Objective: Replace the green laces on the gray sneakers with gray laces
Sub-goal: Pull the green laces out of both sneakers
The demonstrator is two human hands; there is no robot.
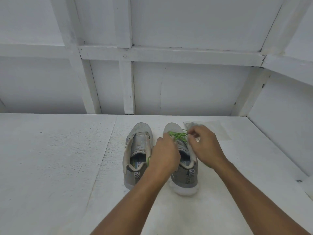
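The right hand (pixel 205 146) fingers (pixel 192 138) pinch the green lace (pixel 178 135) over the toe-end eyelets of the laced sneaker (pixel 188 177). The left hand (pixel 165 155) fingers (pixel 166 136) curl onto the same lace alongside. Just beyond the right fingers lies a clear packet (pixel 221 131); left of both hands stands the unlaced sneaker (pixel 137 150), on the white tabletop (pixel 59 158).

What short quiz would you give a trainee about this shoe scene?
1. True or false: the left hand and the right hand are both at the same sneaker.
2. The lace threaded in that sneaker is: A gray, B green, C red.
3. Fill in: ___ sneakers stand on the white surface.
Key: 1 true; 2 B; 3 two.
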